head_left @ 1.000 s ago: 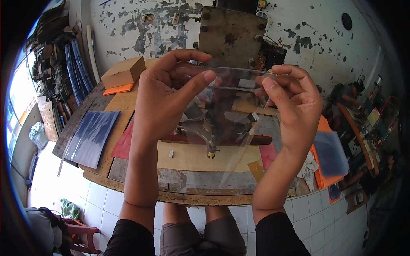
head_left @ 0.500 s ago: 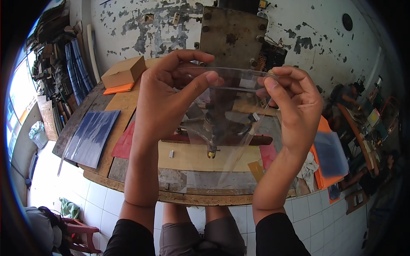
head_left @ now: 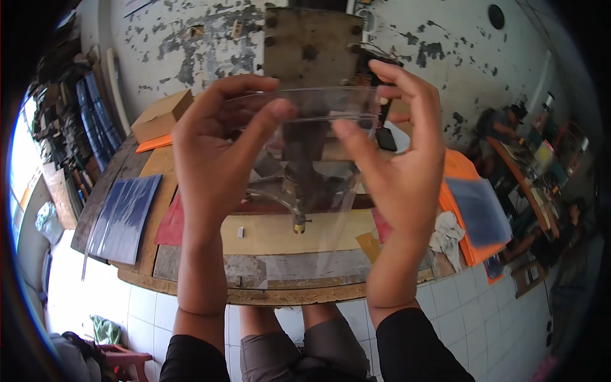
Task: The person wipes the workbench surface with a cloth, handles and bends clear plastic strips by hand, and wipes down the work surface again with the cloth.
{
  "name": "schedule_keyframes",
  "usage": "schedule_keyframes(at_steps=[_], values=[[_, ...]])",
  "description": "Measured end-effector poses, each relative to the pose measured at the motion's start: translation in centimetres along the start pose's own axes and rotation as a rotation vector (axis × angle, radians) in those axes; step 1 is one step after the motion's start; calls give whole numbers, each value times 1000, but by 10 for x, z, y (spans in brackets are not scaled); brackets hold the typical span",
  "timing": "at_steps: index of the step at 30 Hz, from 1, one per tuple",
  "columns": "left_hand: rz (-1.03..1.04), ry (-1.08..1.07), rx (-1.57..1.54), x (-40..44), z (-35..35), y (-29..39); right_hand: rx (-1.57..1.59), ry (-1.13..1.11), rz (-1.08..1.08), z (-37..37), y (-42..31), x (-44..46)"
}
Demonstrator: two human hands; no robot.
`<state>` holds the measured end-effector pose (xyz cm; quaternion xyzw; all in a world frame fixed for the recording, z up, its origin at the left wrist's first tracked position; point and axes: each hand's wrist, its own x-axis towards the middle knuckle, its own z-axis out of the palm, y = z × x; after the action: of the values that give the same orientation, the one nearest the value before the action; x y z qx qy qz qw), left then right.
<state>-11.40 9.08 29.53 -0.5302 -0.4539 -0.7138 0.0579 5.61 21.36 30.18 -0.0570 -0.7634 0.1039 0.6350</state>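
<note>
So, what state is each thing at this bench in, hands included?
Clear plastic piece: held up over the bench
Left hand: pinching its upper part
Right hand: open, thumb and fingertips apart; contact unclear
Cardboard box: closed
White cloth: crumpled
Blue plastic sheets, left: lying flat
Metal machine: on or off, can't tell

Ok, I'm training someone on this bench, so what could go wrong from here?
The right hand is spread open, so the clear plastic might slip or sag on that side. It also hangs in front of the metal handle, and could perhaps snag there if lowered.
</note>
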Motion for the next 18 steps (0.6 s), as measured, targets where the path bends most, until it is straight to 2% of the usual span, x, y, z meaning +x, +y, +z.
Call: schedule_keyframes(at_steps=[1,5,8,11,15,18], values=[[-9,14,-16,0,0,2,-79,24,-81,0,-4,0],[-44,76,-59,-6,4,14,-164,-42,-170,1,-25,-9],[-23,90,-94,-8,-1,17,-130,-116,-170,8,-38,-20],[-64,11,-185,-12,3,26,-231,-160,-111,6,-45,-37],[-237,-409,-419,-25,12,36,-215,-185,50,-17,-39,-64],[-311,-590,-503,-35,23,32,-77,-229,197,-43,-40,-88]])
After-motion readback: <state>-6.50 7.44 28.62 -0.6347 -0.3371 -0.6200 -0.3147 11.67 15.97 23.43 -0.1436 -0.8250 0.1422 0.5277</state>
